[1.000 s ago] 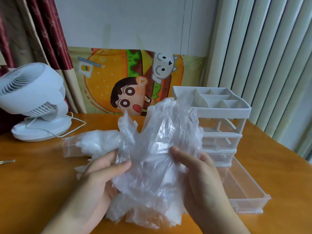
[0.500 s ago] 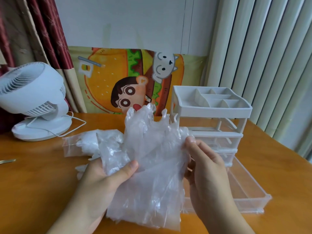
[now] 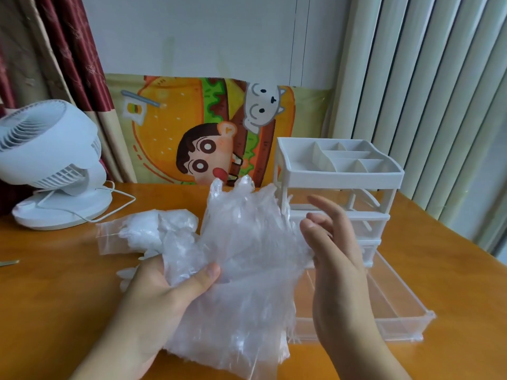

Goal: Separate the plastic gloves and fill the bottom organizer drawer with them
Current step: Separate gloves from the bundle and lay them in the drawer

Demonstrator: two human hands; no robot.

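A crumpled stack of clear plastic gloves [image 3: 241, 259] is held upright above the table, fingers pointing up. My left hand [image 3: 164, 292] grips its lower left side, thumb pressed across the front. My right hand [image 3: 334, 256] hovers at the stack's right edge, fingers loosely spread; whether its thumb touches the plastic is unclear. The white organizer [image 3: 337, 171] stands behind on the right. Its clear bottom drawer [image 3: 397, 305] is pulled out towards me, partly hidden by my right hand.
A clear zip bag with more white gloves [image 3: 142, 231] lies on the wooden table [image 3: 55, 297] behind my left hand. A white desk fan [image 3: 52, 165] with its cord stands at the far left. A cartoon cushion leans on the wall.
My right hand has let go of the stack's right edge and opened its fingers. The gloves have sunk lower and now rest mainly in my left hand.
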